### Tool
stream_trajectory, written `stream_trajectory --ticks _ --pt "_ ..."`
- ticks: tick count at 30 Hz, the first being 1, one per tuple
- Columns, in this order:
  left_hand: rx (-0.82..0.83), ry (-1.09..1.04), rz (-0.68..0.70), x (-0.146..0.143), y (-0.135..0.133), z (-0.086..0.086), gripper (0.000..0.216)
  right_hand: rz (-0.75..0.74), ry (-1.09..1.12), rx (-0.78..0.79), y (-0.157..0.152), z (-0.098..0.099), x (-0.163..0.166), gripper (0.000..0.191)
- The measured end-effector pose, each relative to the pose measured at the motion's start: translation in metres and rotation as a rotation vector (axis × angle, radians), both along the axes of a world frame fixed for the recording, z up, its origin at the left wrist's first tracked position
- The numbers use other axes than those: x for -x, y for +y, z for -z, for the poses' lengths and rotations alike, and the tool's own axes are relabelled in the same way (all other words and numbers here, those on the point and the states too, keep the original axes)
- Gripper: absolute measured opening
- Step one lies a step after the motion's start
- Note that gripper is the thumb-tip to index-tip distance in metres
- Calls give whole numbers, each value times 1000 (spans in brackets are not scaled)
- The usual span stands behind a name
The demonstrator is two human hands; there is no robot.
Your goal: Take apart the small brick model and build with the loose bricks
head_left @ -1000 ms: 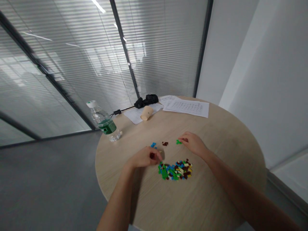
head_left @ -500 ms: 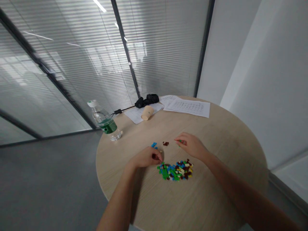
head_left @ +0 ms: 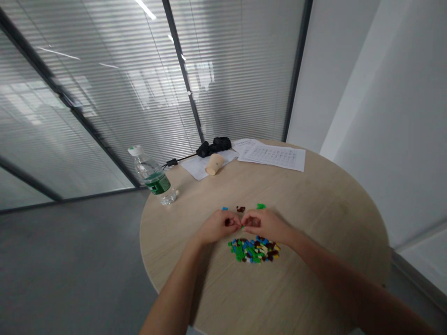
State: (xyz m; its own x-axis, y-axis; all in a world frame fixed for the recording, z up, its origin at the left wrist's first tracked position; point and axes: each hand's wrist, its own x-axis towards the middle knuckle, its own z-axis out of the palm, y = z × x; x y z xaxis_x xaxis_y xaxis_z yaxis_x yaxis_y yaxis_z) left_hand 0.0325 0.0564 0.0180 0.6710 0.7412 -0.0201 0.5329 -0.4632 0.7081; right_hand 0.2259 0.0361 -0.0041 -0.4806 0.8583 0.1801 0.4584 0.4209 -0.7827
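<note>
A heap of small coloured bricks [head_left: 254, 250] lies on the round wooden table [head_left: 314, 223]. Just behind the heap my left hand [head_left: 218, 226] and my right hand [head_left: 263, 224] meet, fingertips pinched together around a tiny piece that looks green and is too small to make out. Behind my hands sit three small sorted groups: blue bricks [head_left: 224, 209], brown bricks [head_left: 240, 209] and green bricks [head_left: 261, 206].
A water bottle [head_left: 153, 178] with a green label stands at the table's left edge. At the back lie a tipped paper cup [head_left: 213, 164], printed sheets [head_left: 275, 155], and a black bundle with a cable [head_left: 213, 145]. Glass walls with blinds stand behind.
My right hand left the green group and came left and nearer. My left hand rose slightly from the heap. Both hands now meet fingertip to fingertip.
</note>
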Motion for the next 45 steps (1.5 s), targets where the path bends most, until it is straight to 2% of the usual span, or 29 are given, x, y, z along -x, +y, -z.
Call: stream_trajectory --ticks 3,7,9,11,15,21,28,31,39,45 --pt "-56 -34 -46 -4 -1 0 17 65 35 11 5 2 -3 5" --pt "-83 -46 -108 -3 -1 0 20 208 -14 -109 18 1 -23 8" --pt "-77 -30 -72 -2 0 1 19 315 -71 -153 25 1 -35 9" --pt "-64 -7 -13 -2 0 3 17 336 -133 -153 29 2 -42 8" --pt "-22 48 69 -3 0 7 16 324 -201 -136 33 8 -43 7" --pt "-10 69 70 -2 -1 6 16 312 -194 -183 33 8 -43 7" --pt "170 78 86 0 -3 0 16 153 -274 -225 26 0 -44 6" --pt "217 67 93 0 -4 -1 14 137 -305 -228 25 1 -42 7" --pt "109 135 126 0 -4 0 16 244 -300 -267 26 0 -38 9" --pt "55 154 132 0 -3 4 13 214 -256 -289 20 -3 -34 11"
